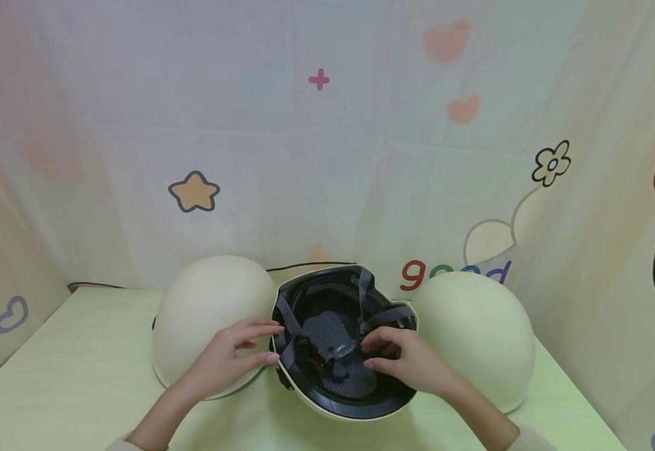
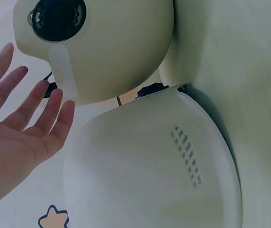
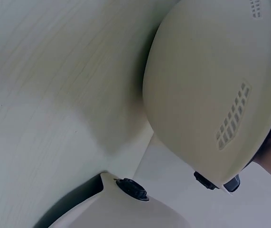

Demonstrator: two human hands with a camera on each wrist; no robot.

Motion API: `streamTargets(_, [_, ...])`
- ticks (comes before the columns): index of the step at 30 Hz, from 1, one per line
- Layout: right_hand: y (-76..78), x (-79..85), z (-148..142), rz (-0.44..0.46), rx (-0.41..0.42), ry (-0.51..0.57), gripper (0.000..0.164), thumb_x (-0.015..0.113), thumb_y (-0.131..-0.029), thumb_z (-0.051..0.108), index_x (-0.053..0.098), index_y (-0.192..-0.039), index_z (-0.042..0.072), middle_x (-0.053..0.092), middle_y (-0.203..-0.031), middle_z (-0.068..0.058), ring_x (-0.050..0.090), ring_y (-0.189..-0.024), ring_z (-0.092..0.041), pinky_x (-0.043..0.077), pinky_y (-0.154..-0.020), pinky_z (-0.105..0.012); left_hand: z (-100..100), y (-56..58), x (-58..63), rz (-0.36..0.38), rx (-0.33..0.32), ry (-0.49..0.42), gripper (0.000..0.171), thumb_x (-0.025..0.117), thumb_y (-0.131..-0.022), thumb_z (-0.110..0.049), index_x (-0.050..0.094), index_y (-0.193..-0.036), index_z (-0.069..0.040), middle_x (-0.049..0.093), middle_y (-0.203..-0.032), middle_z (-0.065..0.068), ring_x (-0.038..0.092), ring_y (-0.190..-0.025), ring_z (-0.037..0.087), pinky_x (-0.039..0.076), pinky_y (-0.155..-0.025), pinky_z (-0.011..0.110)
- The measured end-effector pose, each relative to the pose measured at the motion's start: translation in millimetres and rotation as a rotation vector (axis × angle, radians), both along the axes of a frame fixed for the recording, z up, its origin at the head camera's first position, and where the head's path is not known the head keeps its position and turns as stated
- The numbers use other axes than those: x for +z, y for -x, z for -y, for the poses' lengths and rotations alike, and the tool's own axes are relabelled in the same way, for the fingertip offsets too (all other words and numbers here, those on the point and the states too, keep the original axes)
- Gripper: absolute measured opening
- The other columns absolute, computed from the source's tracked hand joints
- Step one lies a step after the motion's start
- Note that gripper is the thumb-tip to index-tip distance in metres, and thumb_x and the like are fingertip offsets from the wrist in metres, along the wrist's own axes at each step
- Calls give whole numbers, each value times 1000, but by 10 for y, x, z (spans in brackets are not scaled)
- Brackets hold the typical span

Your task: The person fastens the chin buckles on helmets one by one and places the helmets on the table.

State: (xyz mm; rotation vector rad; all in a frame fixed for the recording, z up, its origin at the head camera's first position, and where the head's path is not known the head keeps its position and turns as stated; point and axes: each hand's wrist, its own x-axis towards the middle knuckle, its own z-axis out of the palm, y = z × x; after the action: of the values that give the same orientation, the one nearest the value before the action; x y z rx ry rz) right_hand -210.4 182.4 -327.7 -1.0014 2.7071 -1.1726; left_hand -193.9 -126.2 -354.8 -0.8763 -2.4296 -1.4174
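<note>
An upturned cream helmet (image 1: pixel 361 410) lies at the centre of the head view, its black padded lining (image 1: pixel 327 326) facing up. Grey straps (image 1: pixel 363 294) and a black buckle (image 1: pixel 335 371) lie inside, beside a clear plastic-looking piece (image 1: pixel 343 349). My left hand (image 1: pixel 231 354) is at the helmet's left rim with fingers spread; the left wrist view shows its palm bare. Over the right part of the lining, my right hand (image 1: pixel 408 358) reaches in with bent fingers, thumb and forefinger apart and nothing visible between them. In the right wrist view the helmet's shell hides most of that hand.
Two more cream helmets stand dome up on the pale table (image 1: pixel 39 382), one on the left (image 1: pixel 209 307) and one on the right (image 1: pixel 479 332). A printed curtain (image 1: pixel 248 125) hangs behind and at both sides. A thin black cable (image 1: pixel 316 264) runs along the back.
</note>
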Motion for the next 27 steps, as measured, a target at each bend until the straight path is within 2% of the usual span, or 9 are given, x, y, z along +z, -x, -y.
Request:
streamTargets(4, [-60, 19, 27, 27, 44, -3, 26, 70, -81, 21, 63, -103, 7, 64, -97, -5, 59, -84, -19, 49, -76, -33, 37, -25, -49, -12, -15, 2, 38, 68, -83, -22, 62, -116, -5, 56, -120, 9, 51, -109, 26, 49, -80, 38])
streamTargets(7, [-114, 28, 86, 35, 112, -1, 30, 69, -82, 24, 61, -107, 8, 63, -100, -5, 58, -86, -18, 48, -77, -32, 54, -27, -96, -15, -28, -10, 39, 68, -82, -21, 61, -117, -4, 55, -121, 11, 51, -110, 27, 49, -79, 37])
streamTargets(11, [-195, -22, 192, -16, 214, 5, 35, 70, -81, 25, 59, -111, 10, 62, -102, -2, 56, -85, -16, 48, -74, -28, 65, -15, -159, -22, -36, -23, 41, 69, -82, -21, 60, -118, -4, 53, -124, 13, 50, -110, 27, 49, -79, 37])
streamTargets(14, [-271, -76, 270, -58, 276, -30, 41, 71, -80, 27, 57, -115, 12, 60, -106, 0, 54, -89, -14, 47, -77, -27, 79, -9, -199, -18, -28, -31, 41, 69, -81, -21, 60, -119, -5, 52, -124, 11, 50, -110, 24, 49, -79, 37])
streamTargets(17, [-347, -103, 333, -65, 299, -102, 46, 72, -80, 27, 54, -120, 15, 55, -111, 3, 50, -97, -15, 45, -83, -26, 101, -12, -236, 2, -10, -36, 42, 70, -81, -21, 60, -119, -7, 53, -122, 8, 50, -109, 20, 48, -79, 37])
streamTargets(21, [-412, -120, 376, -81, 293, -180, 48, 73, -79, 18, 53, -122, 20, 50, -110, 4, 45, -103, -13, 43, -85, -26, 127, -33, -274, 41, 1, -30, 43, 69, -82, -23, 59, -121, -8, 54, -121, 7, 51, -106, 21, 48, -81, 36])
streamTargets(23, [-426, -131, 383, -114, 295, -187, 49, 73, -78, 12, 53, -122, 20, 49, -109, 3, 44, -102, -12, 43, -85, -26, 128, -46, -288, 58, -12, -32, 46, 68, -83, -23, 56, -124, -7, 54, -122, 9, 52, -105, 24, 47, -82, 37])
streamTargets(27, [-437, -151, 381, -241, 302, -178, 49, 72, -76, 4, 54, -120, 19, 50, -105, 3, 45, -98, -12, 41, -82, -26, 121, -62, -309, 97, -45, -53, 50, 67, -83, -23, 52, -127, -5, 52, -124, 13, 53, -105, 26, 47, -83, 37])
